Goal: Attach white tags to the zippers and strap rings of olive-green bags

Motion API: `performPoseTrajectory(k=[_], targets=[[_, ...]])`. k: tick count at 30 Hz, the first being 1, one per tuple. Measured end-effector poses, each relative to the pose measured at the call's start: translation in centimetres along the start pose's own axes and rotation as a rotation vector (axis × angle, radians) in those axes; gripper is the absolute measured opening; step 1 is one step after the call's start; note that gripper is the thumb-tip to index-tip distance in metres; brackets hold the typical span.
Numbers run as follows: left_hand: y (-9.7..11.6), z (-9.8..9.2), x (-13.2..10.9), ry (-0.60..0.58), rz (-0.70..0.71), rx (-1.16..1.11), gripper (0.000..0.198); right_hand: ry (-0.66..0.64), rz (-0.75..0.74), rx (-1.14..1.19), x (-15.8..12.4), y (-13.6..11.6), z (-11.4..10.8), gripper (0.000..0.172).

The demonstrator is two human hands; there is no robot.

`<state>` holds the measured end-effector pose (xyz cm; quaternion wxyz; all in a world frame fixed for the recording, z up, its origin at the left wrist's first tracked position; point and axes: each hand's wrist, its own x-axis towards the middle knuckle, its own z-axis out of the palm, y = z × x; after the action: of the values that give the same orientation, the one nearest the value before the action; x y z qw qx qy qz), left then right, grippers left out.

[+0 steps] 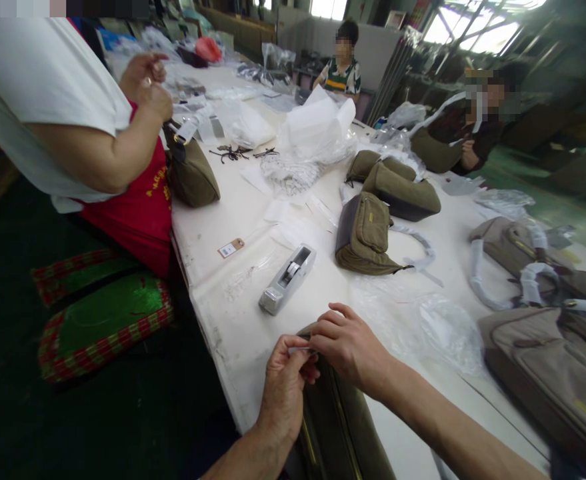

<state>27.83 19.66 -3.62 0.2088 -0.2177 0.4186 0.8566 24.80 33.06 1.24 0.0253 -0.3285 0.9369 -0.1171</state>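
At the table's near edge, an olive-green bag (345, 413) with brass-coloured zips lies under my hands. My left hand (285, 383) is closed in a pinch at the bag's far end. Against it, my right hand (345, 343) also pinches, its fingertips meeting those of the left. A thin whitish sliver shows between the fingertips, too small to name. Just beyond my hands a grey tape dispenser (287, 279) rests on the table.
Several olive bags (365, 233) sit ahead right, and taupe bags (547, 373) with wrapped handles at right. Crumpled plastic (437, 327) and a paper tag (231, 248) lie about. A co-worker in a red apron (133, 213) stands left; two people sit across the table (207, 273).
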Motion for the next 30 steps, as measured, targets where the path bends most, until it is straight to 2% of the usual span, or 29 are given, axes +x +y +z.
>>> performPoseTrajectory(k=[2,5,11,16,20,23,26,28,30], targets=[[-0.2,0.1,0.0,-0.005,-0.018,-0.002,0.01,0.071,-0.083,-0.024,-1.0,0.4,0.3,0.013],[-0.6,0.4,-0.1,-0.034,-0.021,0.01,0.012,0.092,-0.167,-0.054,-2.1,0.9,-0.2,0.016],[-1.1,0.9,0.0,-0.068,-0.001,0.096,0.013,0.048,-0.236,-0.061,-3.2,1.6,-1.4,0.018],[-0.9,0.7,0.0,-0.072,-0.034,0.091,0.012,0.153,-0.297,-0.094,-3.5,1.7,-0.5,0.022],[-0.2,0.0,0.1,-0.194,-0.137,0.042,0.008,0.23,-0.315,-0.114,-3.9,1.6,0.2,0.025],[0.8,-0.6,0.4,-0.306,-0.232,0.017,0.018,0.243,-0.311,-0.136,-4.2,1.6,0.3,0.026],[1.6,-0.8,1.0,-0.376,-0.352,0.18,0.03,0.238,-0.32,-0.156,-4.5,1.6,0.4,0.027],[2.0,-0.9,1.5,-0.434,-0.433,0.304,0.032,0.243,-0.34,-0.164,-4.6,1.6,0.4,0.027],[2.2,-1.0,2.0,-0.477,-0.518,0.332,0.033,0.241,-0.36,-0.173,-4.7,1.5,0.5,0.026]])
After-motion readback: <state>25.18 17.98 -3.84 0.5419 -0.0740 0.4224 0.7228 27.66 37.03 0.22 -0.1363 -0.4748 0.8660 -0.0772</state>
